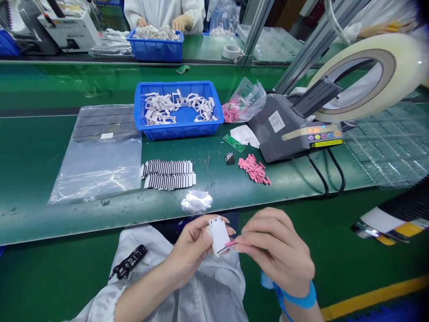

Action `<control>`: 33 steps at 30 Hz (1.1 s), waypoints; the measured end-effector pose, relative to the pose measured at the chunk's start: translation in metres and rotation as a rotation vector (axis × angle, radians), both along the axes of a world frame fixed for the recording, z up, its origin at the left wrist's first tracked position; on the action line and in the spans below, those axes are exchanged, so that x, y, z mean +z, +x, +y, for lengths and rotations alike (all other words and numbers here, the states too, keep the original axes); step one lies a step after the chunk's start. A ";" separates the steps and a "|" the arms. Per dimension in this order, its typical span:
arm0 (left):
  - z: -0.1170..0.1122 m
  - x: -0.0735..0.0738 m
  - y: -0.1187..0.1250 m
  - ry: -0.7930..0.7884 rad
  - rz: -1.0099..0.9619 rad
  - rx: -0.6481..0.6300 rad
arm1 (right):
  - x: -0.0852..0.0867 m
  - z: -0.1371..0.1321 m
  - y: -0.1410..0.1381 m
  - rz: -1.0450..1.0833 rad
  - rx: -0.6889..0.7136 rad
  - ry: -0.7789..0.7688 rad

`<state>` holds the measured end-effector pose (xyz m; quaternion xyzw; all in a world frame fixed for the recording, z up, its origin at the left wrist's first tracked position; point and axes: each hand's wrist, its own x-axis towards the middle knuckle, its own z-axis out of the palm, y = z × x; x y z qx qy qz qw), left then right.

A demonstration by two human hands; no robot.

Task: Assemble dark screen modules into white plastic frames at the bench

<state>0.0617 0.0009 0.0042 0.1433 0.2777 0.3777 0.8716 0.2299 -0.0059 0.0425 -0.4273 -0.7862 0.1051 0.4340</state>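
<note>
Seen from the head camera, the left hand pinches a small white plastic frame between thumb and fingers, holding it up over the lap and just off the table's front edge. The frame looks light and stiff, but its thin walls may be fragile, so its flat faces and outer edges seem the safest places to hold it. The right hand closes narrowly on a slim pink strip, its tip touching or just beside the frame's lower edge. The strip looks soft and easy to bend, best held by its end between the fingertips. A blue wrist strap circles the right wrist.

Beyond the hands, the green table carries a blue plastic tray of white frames, a loose pile of pink strips, and rows of black-and-white strips. A green circuit board lies near a gray tape dispenser, which carries a large tape roll. Across the table, a co-worker's gloved hands rest at another blue tray.
</note>
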 end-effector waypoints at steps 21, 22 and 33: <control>-0.006 0.005 -0.004 -0.003 -0.008 -0.034 | -0.002 -0.010 -0.010 -0.010 0.034 0.106; -0.006 0.006 -0.003 -0.010 -0.011 -0.027 | -0.004 -0.012 -0.012 0.005 0.020 0.126; -0.006 0.015 -0.004 0.066 -0.069 -0.063 | -0.006 -0.037 -0.005 -0.149 -0.058 0.143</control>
